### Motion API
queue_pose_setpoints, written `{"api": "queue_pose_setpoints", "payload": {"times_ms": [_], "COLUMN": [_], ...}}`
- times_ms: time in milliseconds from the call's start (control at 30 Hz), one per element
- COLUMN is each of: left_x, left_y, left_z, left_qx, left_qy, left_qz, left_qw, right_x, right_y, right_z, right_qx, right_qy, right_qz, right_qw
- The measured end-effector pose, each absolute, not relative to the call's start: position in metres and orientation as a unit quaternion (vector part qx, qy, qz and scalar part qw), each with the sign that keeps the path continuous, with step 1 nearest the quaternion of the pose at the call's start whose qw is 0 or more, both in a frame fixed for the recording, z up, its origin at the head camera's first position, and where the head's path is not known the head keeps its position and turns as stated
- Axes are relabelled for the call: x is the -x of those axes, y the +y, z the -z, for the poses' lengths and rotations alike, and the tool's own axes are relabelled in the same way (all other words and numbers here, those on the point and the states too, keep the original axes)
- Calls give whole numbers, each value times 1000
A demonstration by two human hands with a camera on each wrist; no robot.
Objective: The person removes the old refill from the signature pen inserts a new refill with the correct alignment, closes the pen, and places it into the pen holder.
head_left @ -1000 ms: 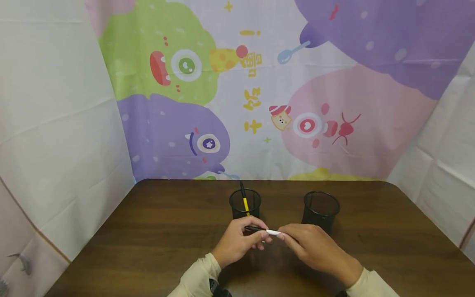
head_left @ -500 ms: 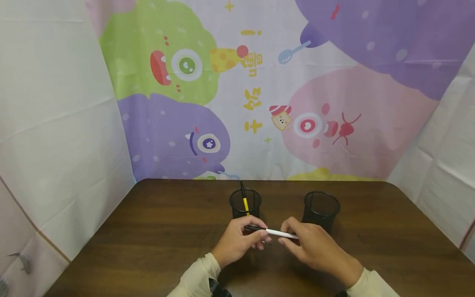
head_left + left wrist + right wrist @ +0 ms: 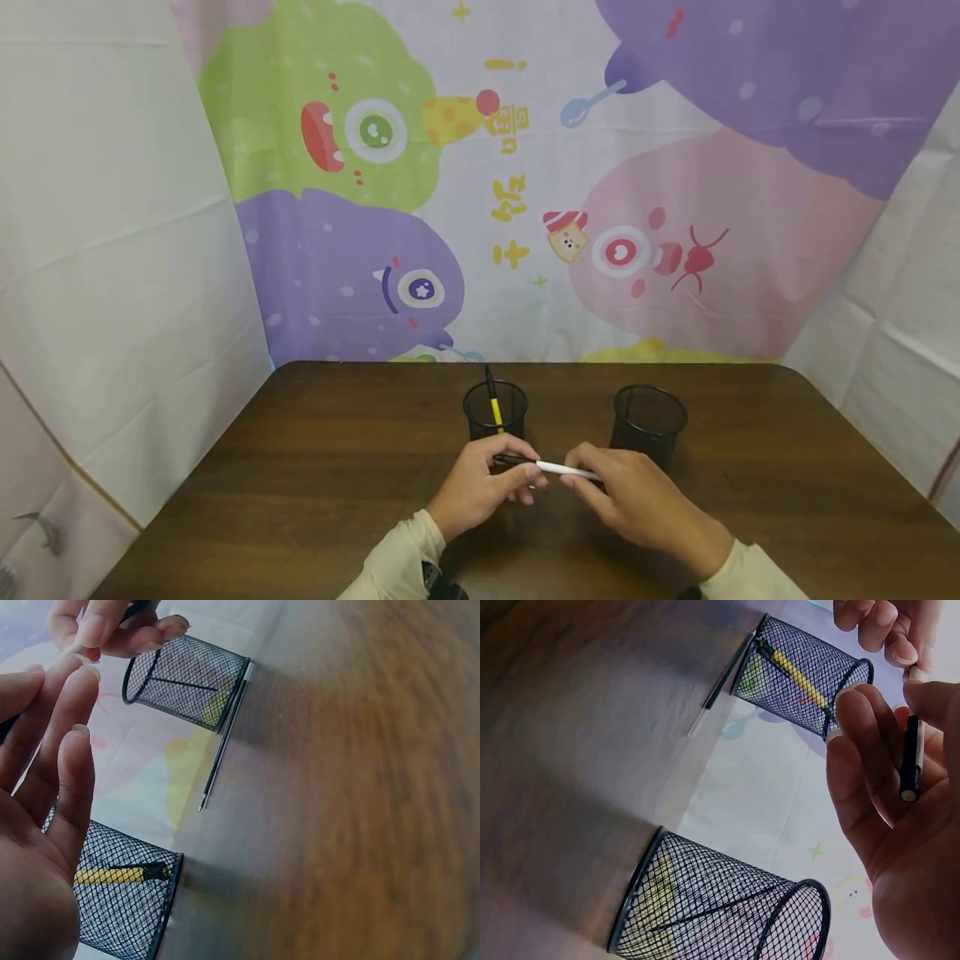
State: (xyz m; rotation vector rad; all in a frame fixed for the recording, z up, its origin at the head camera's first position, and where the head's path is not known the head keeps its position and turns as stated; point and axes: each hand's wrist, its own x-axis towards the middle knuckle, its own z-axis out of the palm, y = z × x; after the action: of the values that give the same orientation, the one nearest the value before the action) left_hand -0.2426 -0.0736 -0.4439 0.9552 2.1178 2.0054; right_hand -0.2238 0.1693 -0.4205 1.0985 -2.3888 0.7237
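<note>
A black-and-white pen (image 3: 557, 468) lies crosswise between my two hands above the table. My left hand (image 3: 480, 487) pinches its black part between thumb and fingers. On the white part, my right hand (image 3: 637, 504) has thumb and forefinger closed. One end of the pen (image 3: 909, 765) sticks out past the right thumb in the right wrist view. Beyond the left hand stands a black mesh pen cup (image 3: 477, 427) holding a yellow-and-black pen (image 3: 496, 411). Past the right hand is a second mesh cup (image 3: 642, 443), with nothing seen inside.
A thin dark rod (image 3: 223, 746) with a pale tip, perhaps a pen refill, lies on the wooden table (image 3: 315, 467) between the cups; hands hide it in the head view. A cartoon-printed cloth (image 3: 517, 317) hangs behind the table, with pale cloth walls at both sides.
My right forefinger lifted and the fingers slid back along the pen, baring more of its white part; now the forefinger is down on it again. The left hand kept its place.
</note>
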Motion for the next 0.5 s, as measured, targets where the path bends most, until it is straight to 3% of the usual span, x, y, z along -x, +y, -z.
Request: {"api": "queue_pose_setpoints", "payload": {"times_ms": [500], "left_x": [244], "left_y": [-73], "left_z": [444], "left_qx": [-320], "left_qy": [685], "left_qz": [-654], "left_qw": [34], "right_x": [226], "right_y": [170], "right_z": [421], "right_qx": [-407], "right_qy": [-851], "right_qz": [-260], "right_qw": [207]}}
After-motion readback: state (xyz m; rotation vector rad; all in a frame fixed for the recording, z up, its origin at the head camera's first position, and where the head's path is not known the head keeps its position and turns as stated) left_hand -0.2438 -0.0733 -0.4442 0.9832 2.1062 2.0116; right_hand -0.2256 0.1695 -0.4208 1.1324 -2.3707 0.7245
